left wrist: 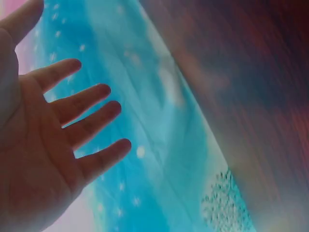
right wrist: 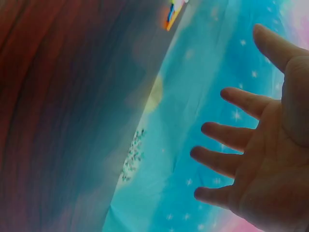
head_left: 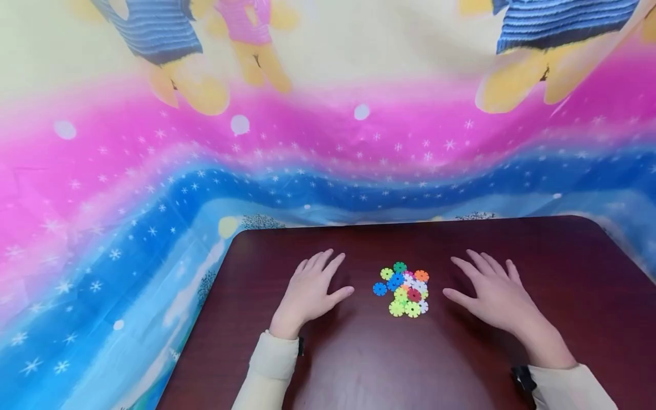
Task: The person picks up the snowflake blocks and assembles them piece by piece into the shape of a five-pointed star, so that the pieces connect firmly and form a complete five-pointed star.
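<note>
A small heap of notched plastic discs [head_left: 413, 295] lies on the dark table, in yellow-green, blue, white, orange, red and green. To the left of the heap is my left hand [head_left: 310, 289], fingers spread and apart from the discs. My right hand [head_left: 494, 290] is held on the other side, its fingers spread too, also apart from them. In the left wrist view the palm of my left hand [left wrist: 38, 150] shows with nothing in it. The palm of my right hand [right wrist: 275, 159] is likewise bare in the right wrist view, where a few discs [right wrist: 173, 13] appear at the top edge.
The reddish-brown table [head_left: 369, 364] has rounded far corners. Behind it and along its left side hangs a pink and blue cloth [head_left: 328, 136] printed with snowflakes and bears. Each wrist carries a dark strap [head_left: 524, 378] by a cream sleeve [head_left: 566, 387].
</note>
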{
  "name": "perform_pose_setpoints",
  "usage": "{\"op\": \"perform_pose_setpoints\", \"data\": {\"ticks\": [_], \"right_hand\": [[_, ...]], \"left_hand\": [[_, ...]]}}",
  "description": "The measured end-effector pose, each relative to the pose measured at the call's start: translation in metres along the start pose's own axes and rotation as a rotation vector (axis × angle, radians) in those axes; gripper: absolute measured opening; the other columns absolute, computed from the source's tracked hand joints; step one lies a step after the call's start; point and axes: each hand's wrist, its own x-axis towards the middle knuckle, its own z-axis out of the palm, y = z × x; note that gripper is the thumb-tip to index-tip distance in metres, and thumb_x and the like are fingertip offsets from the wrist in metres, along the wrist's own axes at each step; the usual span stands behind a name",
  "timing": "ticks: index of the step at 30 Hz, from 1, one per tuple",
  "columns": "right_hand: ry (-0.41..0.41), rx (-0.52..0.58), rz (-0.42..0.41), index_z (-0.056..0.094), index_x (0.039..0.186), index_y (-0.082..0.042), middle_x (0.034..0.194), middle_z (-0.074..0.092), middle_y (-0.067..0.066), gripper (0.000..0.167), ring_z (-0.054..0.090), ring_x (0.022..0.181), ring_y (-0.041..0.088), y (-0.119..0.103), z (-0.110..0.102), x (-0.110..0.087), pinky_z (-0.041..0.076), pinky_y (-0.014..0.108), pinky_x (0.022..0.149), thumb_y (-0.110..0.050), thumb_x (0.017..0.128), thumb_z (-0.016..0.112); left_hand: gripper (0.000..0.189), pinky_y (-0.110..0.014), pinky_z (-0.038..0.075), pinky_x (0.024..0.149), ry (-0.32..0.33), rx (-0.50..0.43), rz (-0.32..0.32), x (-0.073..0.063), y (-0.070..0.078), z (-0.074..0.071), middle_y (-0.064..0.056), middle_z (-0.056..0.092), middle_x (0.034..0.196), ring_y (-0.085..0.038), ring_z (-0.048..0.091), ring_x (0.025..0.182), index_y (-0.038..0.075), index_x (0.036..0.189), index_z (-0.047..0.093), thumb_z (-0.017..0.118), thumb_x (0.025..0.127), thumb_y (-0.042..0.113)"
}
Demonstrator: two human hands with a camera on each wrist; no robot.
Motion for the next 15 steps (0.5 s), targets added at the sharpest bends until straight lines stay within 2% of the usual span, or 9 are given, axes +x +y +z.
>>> {"op": "perform_pose_setpoints", "data": {"ticks": [4, 8, 11, 15], "right_hand": [[0.004, -0.027, -0.067, 0.061, 0.143, -0.008, 0.145, 0.052, 0.028, 0.069, 0.046, 0.131, 0.052, -0.008, 0.001, 0.009, 0.03, 0.076, 0.106, -0.052, 0.092, 0.075], [-0.014, -0.026, -0.137, 0.071, 0.131, -0.009, 0.123, 0.068, 0.018, 0.052, 0.064, 0.112, 0.041, -0.016, 0.004, 0.018, 0.051, 0.065, 0.093, -0.039, 0.089, 0.081], [-0.059, -0.013, -0.181, 0.074, 0.125, -0.01, 0.112, 0.072, 0.01, 0.046, 0.069, 0.099, 0.03, -0.023, 0.007, 0.025, 0.058, 0.055, 0.085, -0.034, 0.087, 0.084], [-0.135, -0.018, -0.235, 0.074, 0.124, -0.012, 0.109, 0.072, 0.006, 0.043, 0.068, 0.091, 0.021, -0.031, 0.014, 0.033, 0.06, 0.046, 0.077, -0.031, 0.087, 0.085]], "left_hand": [[0.071, -0.051, 0.038, 0.115, -0.008, 0.065, 0.076, 0.014, 0.01, 0.006, -0.005, 0.052, 0.152, -0.026, 0.048, 0.139, 0.023, 0.157, 0.047, 0.06, 0.098, 0.061], [0.057, -0.044, 0.048, 0.105, -0.031, 0.104, 0.156, 0.029, 0.021, 0.015, -0.001, 0.064, 0.135, -0.021, 0.059, 0.124, 0.023, 0.146, 0.061, 0.063, 0.099, 0.055], [0.047, -0.037, 0.054, 0.095, -0.054, 0.119, 0.208, 0.04, 0.027, 0.022, 0.002, 0.068, 0.126, -0.017, 0.063, 0.113, 0.024, 0.136, 0.069, 0.066, 0.098, 0.052], [0.043, -0.032, 0.058, 0.085, -0.089, 0.139, 0.243, 0.052, 0.033, 0.034, 0.004, 0.07, 0.12, -0.013, 0.065, 0.105, 0.024, 0.131, 0.073, 0.069, 0.097, 0.05]]}}
